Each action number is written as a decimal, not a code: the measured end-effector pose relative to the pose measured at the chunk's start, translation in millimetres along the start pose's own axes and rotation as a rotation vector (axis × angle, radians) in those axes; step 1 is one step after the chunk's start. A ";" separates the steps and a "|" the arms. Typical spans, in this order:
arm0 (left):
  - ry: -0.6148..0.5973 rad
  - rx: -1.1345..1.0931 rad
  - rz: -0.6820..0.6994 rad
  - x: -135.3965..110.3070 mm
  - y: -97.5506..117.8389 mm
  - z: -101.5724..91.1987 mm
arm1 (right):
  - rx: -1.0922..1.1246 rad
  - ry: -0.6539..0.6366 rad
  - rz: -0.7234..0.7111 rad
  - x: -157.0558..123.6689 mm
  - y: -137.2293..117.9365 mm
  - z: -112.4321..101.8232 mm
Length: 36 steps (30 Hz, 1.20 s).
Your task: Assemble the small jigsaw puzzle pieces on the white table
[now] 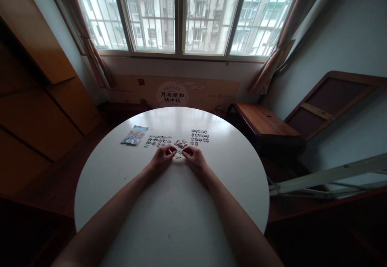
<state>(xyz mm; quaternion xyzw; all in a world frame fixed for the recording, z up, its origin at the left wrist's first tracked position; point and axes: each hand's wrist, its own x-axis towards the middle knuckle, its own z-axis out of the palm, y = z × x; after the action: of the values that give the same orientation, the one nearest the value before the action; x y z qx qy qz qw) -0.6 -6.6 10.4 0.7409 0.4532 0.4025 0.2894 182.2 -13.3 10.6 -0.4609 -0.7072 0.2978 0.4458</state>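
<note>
Both my hands rest near the middle of a round white table (169, 218). My left hand (162, 157) and my right hand (195, 158) pinch small jigsaw pieces (179, 152) held together between their fingertips. Just beyond them lies a small heap of loose pieces (180, 142). A joined strip of pieces (157, 140) lies to the left of the heap, and a joined block of pieces (199, 136) to its right. A colourful puzzle picture card (134, 134) lies further left.
A dark wooden bench (263, 124) stands to the right of the table. Wooden cabinets (39, 97) line the left wall. A barred window (184, 15) with curtains faces me. A tilted wooden frame (332, 101) leans against the right wall.
</note>
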 end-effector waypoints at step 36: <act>-0.010 -0.004 0.001 0.7 -3.1 0.3 | -0.004 -0.001 0.013 -0.7 -2.9 -1.4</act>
<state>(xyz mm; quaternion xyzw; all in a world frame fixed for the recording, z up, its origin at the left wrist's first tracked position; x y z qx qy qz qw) -1.5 -4.6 8.0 0.7425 0.4507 0.3999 0.2927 182.5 -15.0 13.3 -0.4665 -0.7050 0.2993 0.4425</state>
